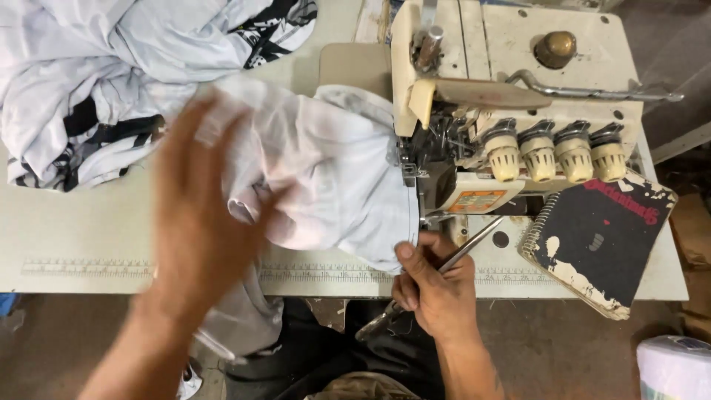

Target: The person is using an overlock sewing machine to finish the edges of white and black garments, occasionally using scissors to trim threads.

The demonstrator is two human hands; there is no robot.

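Observation:
My left hand is blurred by motion, fingers spread, lying over a white fabric piece on the table. That fabric runs right into the needle area of a cream overlock sewing machine. My right hand is at the table's front edge, pinching the fabric's hem with the thumb while gripping metal tweezers that point up toward the machine.
A heap of white and black printed garments fills the back left of the pale table, which has a ruler strip along its front edge. A worn black spiral notebook lies at the right. Several thread tension knobs face me.

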